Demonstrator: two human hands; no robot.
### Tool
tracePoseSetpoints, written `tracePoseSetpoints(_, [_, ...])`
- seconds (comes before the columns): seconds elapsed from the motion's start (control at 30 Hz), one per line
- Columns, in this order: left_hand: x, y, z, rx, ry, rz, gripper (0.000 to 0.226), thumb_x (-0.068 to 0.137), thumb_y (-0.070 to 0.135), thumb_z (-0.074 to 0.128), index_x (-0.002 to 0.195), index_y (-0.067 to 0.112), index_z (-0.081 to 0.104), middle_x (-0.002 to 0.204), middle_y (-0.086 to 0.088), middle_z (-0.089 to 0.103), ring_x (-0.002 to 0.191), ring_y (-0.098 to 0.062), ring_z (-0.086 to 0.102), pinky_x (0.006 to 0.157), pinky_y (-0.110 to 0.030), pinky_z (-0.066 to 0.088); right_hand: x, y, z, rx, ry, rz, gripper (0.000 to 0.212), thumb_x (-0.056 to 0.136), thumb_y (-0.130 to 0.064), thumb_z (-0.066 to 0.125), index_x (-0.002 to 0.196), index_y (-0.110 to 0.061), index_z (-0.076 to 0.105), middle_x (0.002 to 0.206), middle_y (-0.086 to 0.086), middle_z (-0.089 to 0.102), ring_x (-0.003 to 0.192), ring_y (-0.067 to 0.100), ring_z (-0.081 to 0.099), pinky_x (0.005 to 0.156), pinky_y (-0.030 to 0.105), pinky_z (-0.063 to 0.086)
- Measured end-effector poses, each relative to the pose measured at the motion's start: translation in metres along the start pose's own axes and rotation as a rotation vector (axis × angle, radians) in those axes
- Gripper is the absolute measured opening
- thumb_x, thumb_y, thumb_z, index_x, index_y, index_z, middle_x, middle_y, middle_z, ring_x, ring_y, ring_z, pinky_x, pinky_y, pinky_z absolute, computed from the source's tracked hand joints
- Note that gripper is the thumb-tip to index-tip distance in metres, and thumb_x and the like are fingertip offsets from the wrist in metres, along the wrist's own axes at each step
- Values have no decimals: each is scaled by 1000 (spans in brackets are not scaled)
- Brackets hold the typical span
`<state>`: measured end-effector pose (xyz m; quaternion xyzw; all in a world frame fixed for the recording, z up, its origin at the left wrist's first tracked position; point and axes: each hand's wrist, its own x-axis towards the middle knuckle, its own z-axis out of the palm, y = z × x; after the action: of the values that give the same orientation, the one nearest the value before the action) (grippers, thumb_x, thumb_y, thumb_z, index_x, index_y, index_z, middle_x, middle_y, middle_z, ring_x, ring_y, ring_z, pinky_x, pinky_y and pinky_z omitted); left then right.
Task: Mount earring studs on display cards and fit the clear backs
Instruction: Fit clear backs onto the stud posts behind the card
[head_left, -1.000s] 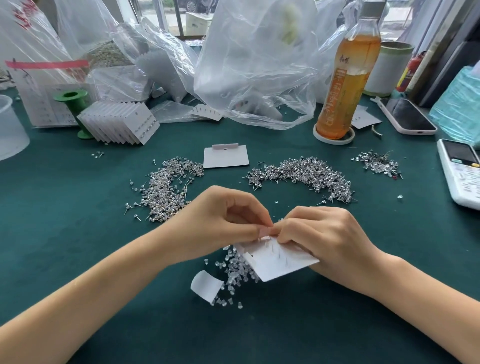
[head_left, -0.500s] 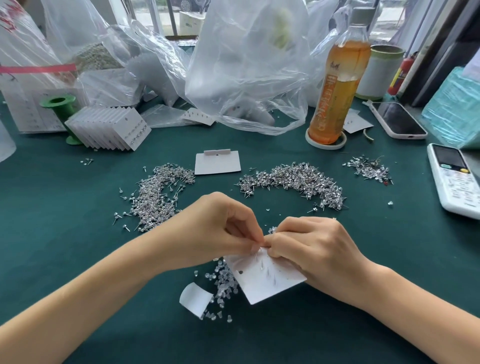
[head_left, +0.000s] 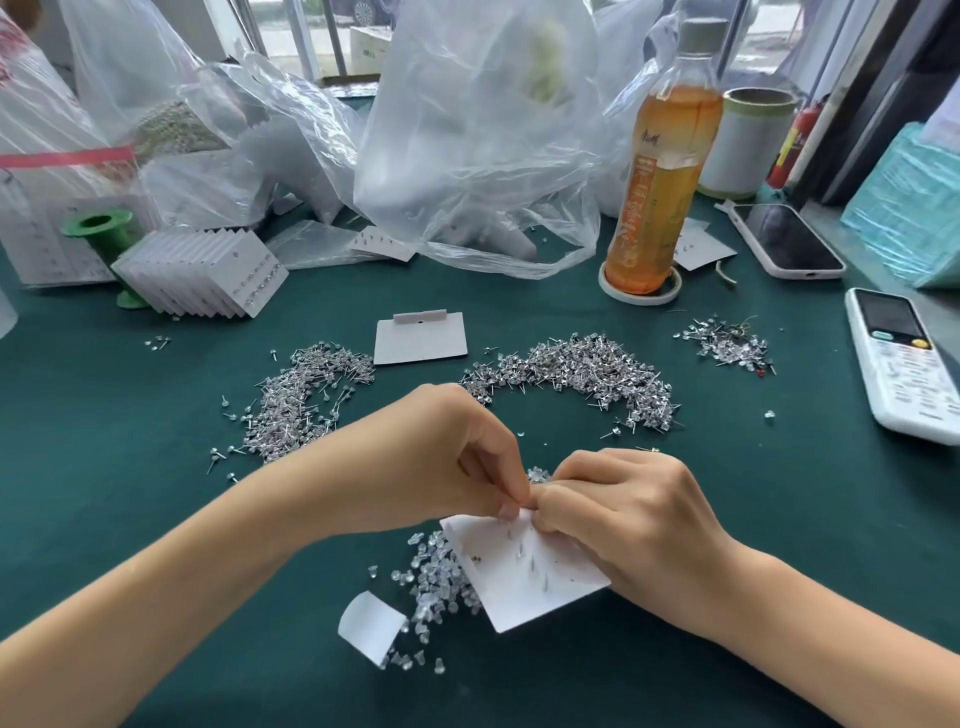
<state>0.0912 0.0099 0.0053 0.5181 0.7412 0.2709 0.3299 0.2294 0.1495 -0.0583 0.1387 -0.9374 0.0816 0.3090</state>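
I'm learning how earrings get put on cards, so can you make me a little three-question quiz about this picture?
1. True or false: the bottle of orange drink is lying on its side.
2. Which is nearest the hands?
A. the pile of clear backs
B. the phone
C. the green spool
3. Fill in: both hands, the left hand and the right hand, pinch the top edge of the white ____.

Key
1. False. It stands upright on a round coaster.
2. A. The backs lie just beside the card, below the left hand.
3. Card. Stud posts already stick out of it.
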Motion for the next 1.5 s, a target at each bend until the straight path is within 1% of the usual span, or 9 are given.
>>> tracePoseSetpoints(0.13, [0,0,3,11,47,34,18,78,7,75,76,25,75,73,10,73,69,-1,69,68,-14,52,0,0,-1,11,18,28,20,70,11,67,62,-6,62,52,2,52,51,27,54,42,30,43])
tracePoseSetpoints(0.37, [-7,-4,3,-73,80,52,16,77,10,76,77,26,75,76,8,74,73,-6,71,74,-25,56,-1,-2,0,3,55,27,18,70,11,67,61,-4,63,51,4,53,50,28,53,41,30,43])
tracePoseSetpoints(0.77, [-8,-5,9,0,109,63,16,77,9,75,76,25,75,72,9,73,65,1,67,65,-11,49,-1,-3,1,-65,61,-12,20,66,13,69,62,-6,64,51,3,52,49,27,53,42,30,44])
tracePoseSetpoints(0.93, [-6,-8,13,-88,145,83,14,78,6,74,78,20,75,69,13,71,61,3,64,62,-12,48,-1,-3,1,-70,83,3,19,74,10,66,63,-7,64,51,3,51,49,27,53,41,30,44])
tracePoseSetpoints(1.1, [-7,-12,14,-224,173,121,12,80,9,72,84,19,75,80,4,75,74,-10,70,73,-29,58,-1,-3,3,-58,121,56,21,72,11,66,61,-6,61,50,4,53,48,27,53,40,29,44])
tracePoseSetpoints(1.27, [-5,-13,19,-279,252,142,9,80,1,70,87,6,72,80,-9,73,75,-26,69,71,-32,56,0,-2,2,-72,101,70,17,72,9,67,64,-5,63,54,5,57,52,27,56,41,30,44])
tracePoseSetpoints(1.33, [-4,-14,19,-319,271,135,8,79,0,70,87,3,71,80,-14,72,76,-33,68,72,-35,56,1,-1,1,-71,96,64,12,78,0,67,68,-6,66,57,3,59,54,26,57,43,30,45])
tracePoseSetpoints(1.4, [-3,-15,18,-347,283,124,8,79,0,71,86,3,71,80,-15,72,72,-31,67,70,-32,56,2,0,1,-76,89,53,12,82,-7,68,71,-7,67,60,2,60,55,24,58,45,30,45])
tracePoseSetpoints(1.5, [-2,-16,19,-382,290,104,8,78,2,72,85,3,71,80,-15,71,71,-20,65,66,-24,55,3,1,3,-103,111,24,15,74,5,69,66,-6,64,56,2,57,52,25,55,43,30,45])
